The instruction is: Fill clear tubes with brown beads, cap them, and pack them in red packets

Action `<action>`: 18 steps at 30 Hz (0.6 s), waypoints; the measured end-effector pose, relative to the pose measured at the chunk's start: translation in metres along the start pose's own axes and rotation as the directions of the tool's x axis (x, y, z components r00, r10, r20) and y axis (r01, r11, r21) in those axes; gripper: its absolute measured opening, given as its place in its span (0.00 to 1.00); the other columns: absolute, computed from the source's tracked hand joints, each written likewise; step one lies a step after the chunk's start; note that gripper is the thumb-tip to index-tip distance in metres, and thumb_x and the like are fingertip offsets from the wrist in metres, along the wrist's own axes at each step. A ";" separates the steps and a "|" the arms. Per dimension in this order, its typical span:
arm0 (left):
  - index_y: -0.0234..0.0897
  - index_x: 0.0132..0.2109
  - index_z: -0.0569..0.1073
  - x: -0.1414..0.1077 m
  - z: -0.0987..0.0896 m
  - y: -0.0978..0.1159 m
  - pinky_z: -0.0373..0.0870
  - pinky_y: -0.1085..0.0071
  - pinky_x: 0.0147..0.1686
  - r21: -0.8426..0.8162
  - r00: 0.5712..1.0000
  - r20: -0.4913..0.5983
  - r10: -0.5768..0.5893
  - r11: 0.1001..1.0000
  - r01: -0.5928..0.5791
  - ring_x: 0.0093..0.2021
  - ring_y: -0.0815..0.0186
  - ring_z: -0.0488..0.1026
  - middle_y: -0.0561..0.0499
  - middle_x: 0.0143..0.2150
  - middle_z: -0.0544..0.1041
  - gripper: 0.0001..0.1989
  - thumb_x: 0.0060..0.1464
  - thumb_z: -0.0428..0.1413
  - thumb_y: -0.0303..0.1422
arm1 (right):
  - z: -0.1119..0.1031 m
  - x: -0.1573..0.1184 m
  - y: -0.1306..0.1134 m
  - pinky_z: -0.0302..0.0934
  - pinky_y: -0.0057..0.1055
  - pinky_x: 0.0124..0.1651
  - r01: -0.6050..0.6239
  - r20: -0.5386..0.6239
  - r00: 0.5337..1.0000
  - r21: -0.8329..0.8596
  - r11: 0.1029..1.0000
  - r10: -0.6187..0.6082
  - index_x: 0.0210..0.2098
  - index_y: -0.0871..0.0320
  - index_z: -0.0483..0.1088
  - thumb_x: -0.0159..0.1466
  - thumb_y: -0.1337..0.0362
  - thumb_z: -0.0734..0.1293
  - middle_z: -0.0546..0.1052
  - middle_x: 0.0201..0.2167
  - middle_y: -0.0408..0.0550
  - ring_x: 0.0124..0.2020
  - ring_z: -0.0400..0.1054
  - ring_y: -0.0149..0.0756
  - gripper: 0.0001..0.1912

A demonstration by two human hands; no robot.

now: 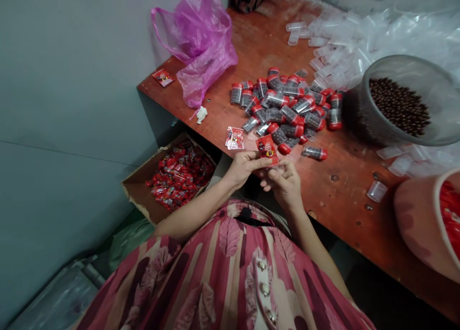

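Up close, a pink patterned dress [230, 267] fills the bottom of the view, with both bare forearms reaching out over it. The left hand [246, 169] is closed in a pinch on a small red packet [267, 149], and the right hand [283, 186] curls in just beneath, its fingertips at the packet's lower corner. Just left of them, a cardboard box [138, 181] sits below the table edge, heaped with red packets [179, 176]. On the orange-brown wooden table [341, 195], a clear printed sachet [235, 138] lies beside a heap of red-capped clear tubes [283, 109] filled with dark beads. Farther right are a pink basin [420, 224] and a grey plastic tub [366, 95] of brown beads [398, 107], with loose empty tubes [359, 47] behind. A purple plastic bag [197, 47] lies at the far left corner.
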State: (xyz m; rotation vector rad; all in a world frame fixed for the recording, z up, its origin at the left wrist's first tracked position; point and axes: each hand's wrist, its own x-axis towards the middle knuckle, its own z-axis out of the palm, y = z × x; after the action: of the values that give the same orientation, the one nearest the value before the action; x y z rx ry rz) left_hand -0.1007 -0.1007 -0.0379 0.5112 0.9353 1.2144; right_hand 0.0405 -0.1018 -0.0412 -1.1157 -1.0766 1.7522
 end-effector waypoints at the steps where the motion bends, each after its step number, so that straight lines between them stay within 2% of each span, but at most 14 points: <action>1: 0.29 0.30 0.78 0.000 -0.001 0.001 0.64 0.76 0.21 0.007 1.000 0.022 -0.012 1.000 0.012 0.20 0.74 0.68 0.51 0.23 0.76 0.15 0.39 0.68 0.38 | 0.000 0.000 -0.001 0.66 0.24 0.17 -0.007 0.006 1.000 0.007 1.000 0.007 0.37 0.51 0.53 0.52 0.54 0.74 0.76 0.23 0.35 0.18 0.72 0.31 0.26; 3: 0.29 0.30 0.78 0.000 0.000 0.000 0.66 0.75 0.22 -0.005 0.999 0.029 -0.042 0.999 0.042 0.21 0.73 0.69 0.51 0.24 0.76 0.15 0.39 0.68 0.37 | 0.000 0.000 -0.002 0.68 0.24 0.19 0.029 -0.045 0.998 -0.065 0.997 -0.032 0.35 0.52 0.53 0.52 0.55 0.74 0.75 0.21 0.33 0.18 0.72 0.31 0.26; 6: 0.29 0.30 0.77 -0.001 0.003 -0.003 0.67 0.74 0.22 -0.058 0.997 -0.025 -0.070 0.996 0.069 0.21 0.72 0.69 0.51 0.23 0.75 0.17 0.36 0.69 0.38 | 0.001 -0.001 -0.002 0.69 0.25 0.21 0.085 -0.137 0.984 -0.195 0.977 -0.113 0.34 0.52 0.53 0.53 0.58 0.75 0.73 0.19 0.32 0.19 0.72 0.30 0.24; 8: 0.29 0.28 0.76 -0.002 0.005 -0.005 0.66 0.74 0.20 -0.076 0.997 -0.038 -0.074 0.995 0.071 0.19 0.72 0.68 0.52 0.21 0.73 0.17 0.37 0.69 0.39 | 0.001 0.000 -0.001 0.67 0.23 0.18 0.059 -0.101 0.992 -0.128 0.990 -0.072 0.33 0.52 0.52 0.53 0.57 0.74 0.73 0.19 0.32 0.17 0.71 0.30 0.25; 10: 0.29 0.28 0.75 -0.004 0.005 -0.007 0.65 0.74 0.19 -0.075 0.997 -0.008 -0.077 0.994 0.076 0.18 0.72 0.68 0.52 0.20 0.72 0.18 0.38 0.68 0.40 | -0.001 0.002 -0.001 0.63 0.22 0.14 0.004 -0.024 1.000 -0.012 1.000 -0.005 0.31 0.52 0.50 0.52 0.55 0.74 0.74 0.20 0.33 0.16 0.70 0.30 0.26; 12: 0.29 0.29 0.75 -0.004 0.005 -0.007 0.65 0.74 0.18 -0.074 0.995 0.032 -0.090 0.993 0.092 0.18 0.72 0.68 0.52 0.21 0.73 0.18 0.38 0.68 0.40 | -0.002 0.004 -0.001 0.61 0.21 0.13 -0.016 0.011 1.000 0.022 1.000 0.016 0.31 0.52 0.50 0.52 0.55 0.75 0.75 0.20 0.34 0.16 0.70 0.31 0.27; 15: 0.29 0.28 0.74 -0.005 0.005 -0.008 0.64 0.74 0.18 -0.108 0.993 0.050 -0.107 0.988 0.112 0.18 0.72 0.68 0.52 0.21 0.72 0.18 0.38 0.68 0.39 | -0.001 0.002 0.000 0.65 0.23 0.17 0.032 -0.024 0.999 -0.066 0.997 -0.034 0.30 0.52 0.52 0.53 0.57 0.74 0.72 0.18 0.32 0.17 0.71 0.30 0.24; 18: 0.30 0.27 0.72 -0.005 0.007 -0.012 0.62 0.74 0.16 -0.173 0.993 0.020 -0.116 0.978 0.117 0.16 0.73 0.64 0.55 0.18 0.69 0.18 0.39 0.68 0.40 | 0.002 -0.002 0.003 0.68 0.24 0.19 0.104 -0.062 0.991 -0.191 0.976 -0.118 0.29 0.53 0.54 0.55 0.58 0.73 0.71 0.20 0.33 0.18 0.71 0.29 0.22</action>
State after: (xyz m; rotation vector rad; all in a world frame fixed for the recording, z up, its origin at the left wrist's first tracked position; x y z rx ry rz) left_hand -0.0883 -0.1079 -0.0418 0.3188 0.8301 1.1732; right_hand 0.0385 -0.1051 -0.0425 -1.2001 -1.2544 1.5359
